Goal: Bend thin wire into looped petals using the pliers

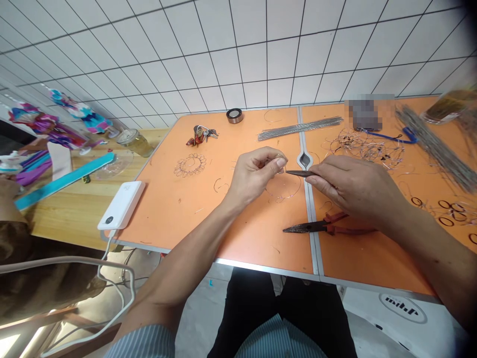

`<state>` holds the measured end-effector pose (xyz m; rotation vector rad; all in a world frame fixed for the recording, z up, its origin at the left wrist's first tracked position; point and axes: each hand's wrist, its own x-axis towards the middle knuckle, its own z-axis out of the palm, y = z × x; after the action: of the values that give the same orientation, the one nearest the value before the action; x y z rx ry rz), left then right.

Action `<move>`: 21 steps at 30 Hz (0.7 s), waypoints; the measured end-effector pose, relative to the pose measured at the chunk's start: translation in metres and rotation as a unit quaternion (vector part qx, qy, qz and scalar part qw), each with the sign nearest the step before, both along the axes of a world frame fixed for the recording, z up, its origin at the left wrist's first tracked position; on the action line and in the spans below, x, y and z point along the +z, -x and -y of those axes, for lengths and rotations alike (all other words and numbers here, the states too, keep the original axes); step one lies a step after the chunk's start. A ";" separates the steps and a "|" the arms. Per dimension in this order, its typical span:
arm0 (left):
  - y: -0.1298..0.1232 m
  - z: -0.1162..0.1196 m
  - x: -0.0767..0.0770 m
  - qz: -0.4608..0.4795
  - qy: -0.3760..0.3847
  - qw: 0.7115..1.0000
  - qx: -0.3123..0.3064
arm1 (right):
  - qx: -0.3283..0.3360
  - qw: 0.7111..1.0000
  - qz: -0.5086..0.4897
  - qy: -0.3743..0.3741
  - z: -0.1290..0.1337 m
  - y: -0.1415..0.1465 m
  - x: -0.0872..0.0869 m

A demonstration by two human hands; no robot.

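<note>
Between the thumb and fingers of my left hand (257,171) is a thin wire, bent into a curve. A fine wire ring (285,197) shows just below; whether it hangs from the pinched piece or lies on the table, I cannot tell. My right hand (354,186) is wrapped round a small dark pointed tool, seemingly needle-nose pliers (298,173), with the handles hidden in the palm. The tool's tip points left, close to my left fingertips. Nearer me on the table lie larger red-handled needle-nose pliers (309,227). A looped wire ring (191,165) lies to the left.
Straight wire lengths (300,128) and a tape roll (234,116) lie towards the wall. Keys (203,134) sit at back left, a white power bank (122,205) at the left edge. Tangled wire (367,146), a thicker wire bundle (439,149) and dark rings (446,221) occupy the right.
</note>
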<state>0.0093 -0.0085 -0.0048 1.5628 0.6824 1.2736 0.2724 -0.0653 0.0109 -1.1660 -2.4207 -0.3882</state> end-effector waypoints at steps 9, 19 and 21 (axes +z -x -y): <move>0.001 -0.001 -0.001 -0.006 0.008 1.000 0.003 | 0.005 1.000 -0.009 -0.016 -0.002 0.002 -0.003; 0.000 0.000 -0.002 -0.009 0.005 1.000 0.002 | 0.002 1.000 -0.001 0.018 -0.002 0.001 -0.002; 0.000 0.000 -0.001 -0.011 0.004 1.000 0.005 | 0.005 1.000 -0.003 0.023 -0.002 0.001 -0.002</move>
<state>0.0093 -0.0089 -0.0062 1.5714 0.7087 1.2603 0.2717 -0.0637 0.0094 -1.1731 -2.4410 -0.3260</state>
